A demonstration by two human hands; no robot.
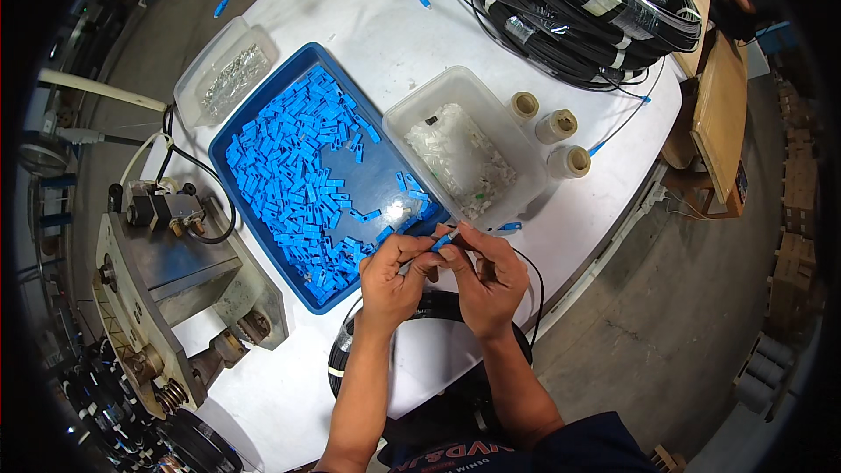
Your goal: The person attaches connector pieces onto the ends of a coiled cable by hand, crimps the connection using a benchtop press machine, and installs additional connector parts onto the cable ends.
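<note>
One view only: head-worn fisheye, looking steeply down onto the white surface (368, 26) from above the person's chest. Forearms enter from 6 o'clock, so it faces away from the body toward 12. Close range: left hand (392, 276) and right hand (487, 276) sit just below centre, blue tray (229, 127) toward 10 o'clock, cable coils (578, 13) at 1 o'clock. Straight edges bow at the rim; corners black out. Floor shows at 3 to 5 o'clock. No second view to overlap.
</note>
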